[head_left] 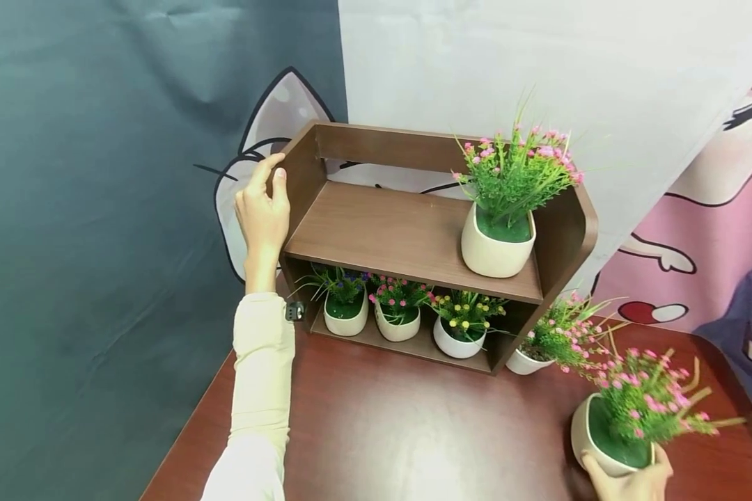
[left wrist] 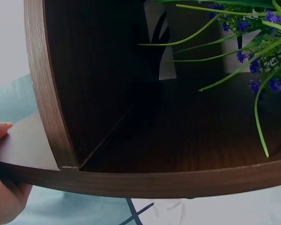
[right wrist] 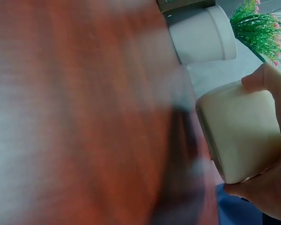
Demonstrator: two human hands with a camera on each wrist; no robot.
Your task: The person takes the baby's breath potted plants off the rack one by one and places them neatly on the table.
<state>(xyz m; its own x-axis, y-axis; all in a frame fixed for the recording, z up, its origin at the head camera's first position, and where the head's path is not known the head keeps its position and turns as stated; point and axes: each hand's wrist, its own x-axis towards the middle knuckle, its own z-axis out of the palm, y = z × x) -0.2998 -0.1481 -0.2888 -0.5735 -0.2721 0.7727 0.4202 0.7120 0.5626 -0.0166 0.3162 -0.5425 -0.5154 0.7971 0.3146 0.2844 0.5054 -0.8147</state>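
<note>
In the head view my left hand [head_left: 264,209] is at the left side panel of a brown two-tier shelf [head_left: 388,223]. The left wrist view shows its thumb and fingers on either side of the panel edge [left wrist: 28,143]. At the lower right, my right hand [head_left: 636,480] grips a cream pot with pink flowers [head_left: 583,435]. That pot [right wrist: 243,131] is tilted in the right wrist view, thumb on one side and fingers on the other. On the upper tier at the right stands another cream pot with pink flowers [head_left: 495,250].
Below, the lower tier holds a blue-flowered pot [head_left: 346,320], a pink-flowered pot [head_left: 397,327] and a yellow-flowered pot [head_left: 459,341]. Beside the shelf's right end a white pot with pink flowers [head_left: 526,363] stands on the reddish-brown table [head_left: 413,431]. Printed curtains hang behind.
</note>
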